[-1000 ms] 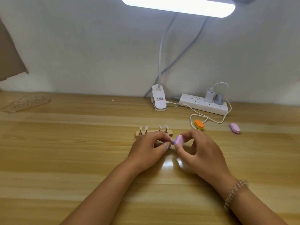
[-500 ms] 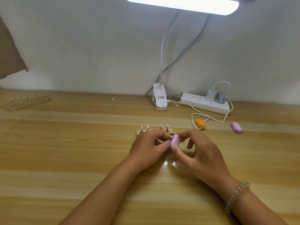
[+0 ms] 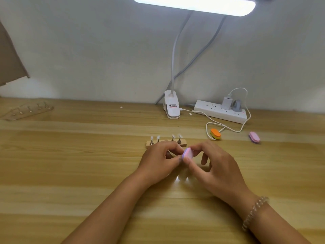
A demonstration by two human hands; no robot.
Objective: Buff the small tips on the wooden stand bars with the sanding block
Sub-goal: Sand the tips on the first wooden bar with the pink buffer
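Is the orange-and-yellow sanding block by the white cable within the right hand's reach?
Probably yes: bare wooden table separates the right hand from the orange-and-yellow block, though it is pinching a pink sanding block.

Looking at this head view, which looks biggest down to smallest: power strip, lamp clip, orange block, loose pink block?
1. power strip
2. lamp clip
3. orange block and loose pink block: about alike, not ranked

You hold the pink-and-lilac sanding block (image 3: 187,153) tilted on edge, just before the wooden stand bar (image 3: 183,142) lying mid-worktop (image 3: 70,164), four white tips (image 3: 179,135) upright.
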